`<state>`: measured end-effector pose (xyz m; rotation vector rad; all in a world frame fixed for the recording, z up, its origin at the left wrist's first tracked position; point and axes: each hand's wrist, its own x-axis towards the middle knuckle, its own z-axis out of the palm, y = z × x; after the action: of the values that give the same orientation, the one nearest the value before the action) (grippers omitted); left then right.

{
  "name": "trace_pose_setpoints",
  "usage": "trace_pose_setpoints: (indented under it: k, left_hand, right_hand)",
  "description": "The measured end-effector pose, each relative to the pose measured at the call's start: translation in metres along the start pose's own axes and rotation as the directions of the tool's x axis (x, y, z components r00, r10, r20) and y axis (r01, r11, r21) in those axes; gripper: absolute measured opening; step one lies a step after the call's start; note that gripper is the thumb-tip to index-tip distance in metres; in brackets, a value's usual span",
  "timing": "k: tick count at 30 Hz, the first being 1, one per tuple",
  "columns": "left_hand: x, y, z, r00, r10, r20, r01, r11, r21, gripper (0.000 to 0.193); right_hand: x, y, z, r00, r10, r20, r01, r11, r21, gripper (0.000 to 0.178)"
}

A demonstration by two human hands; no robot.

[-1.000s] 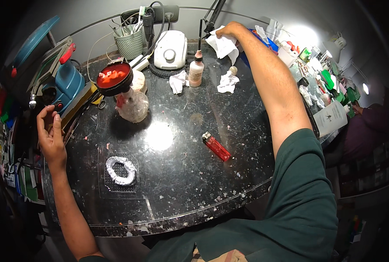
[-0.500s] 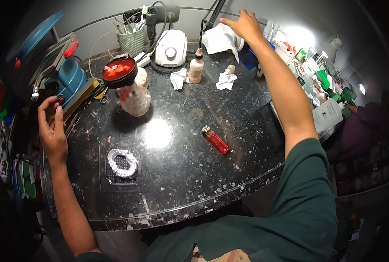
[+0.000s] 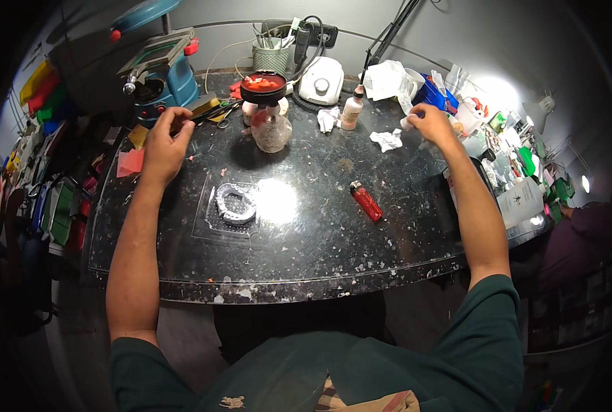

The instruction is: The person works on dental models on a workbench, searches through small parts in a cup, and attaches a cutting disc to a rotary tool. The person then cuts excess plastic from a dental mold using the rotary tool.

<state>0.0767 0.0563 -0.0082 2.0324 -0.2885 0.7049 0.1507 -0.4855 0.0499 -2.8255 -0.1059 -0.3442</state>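
Pinching 1 small whitish object (image 3: 407,123) in the right grip (image 3: 432,126), clamped between thumb and fingers over the right side of the dark surface (image 3: 320,242), just beside 1 crumpled tissue (image 3: 387,140) and in front of a draped white sheet (image 3: 387,79). Holding the left grip (image 3: 164,149) well apart from that object, near a blue machine (image 3: 181,81), with thumb and fingertips parted. Framing between the 2 forearms a red lighter (image 3: 366,202) and a white, ring-shaped piece (image 3: 241,218) on a clear plate (image 3: 217,232).
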Motion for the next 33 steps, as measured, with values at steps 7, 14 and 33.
trace_pose_setpoints:
  k: [7,14,33]
  left_hand:
    - [-0.013,0.044,0.059,0.956,0.027,0.291,-0.111,0.954,0.277,0.08]
    - [0.005,0.055,0.086,0.91,-0.176,0.374,0.141,0.983,0.121,0.09]
    - [-0.025,0.079,0.067,0.842,0.004,0.539,-0.018,1.0,0.02,0.065]
  right_hand:
    - [-0.055,-0.107,-0.038,0.982,-0.175,-0.074,0.187,0.956,0.227,0.032]
    - [-0.081,-0.191,-0.024,0.936,-0.348,-0.051,0.322,0.789,0.523,0.034]
    - [-0.076,-0.226,0.029,0.843,-0.517,-0.144,0.515,0.704,0.489,0.034]
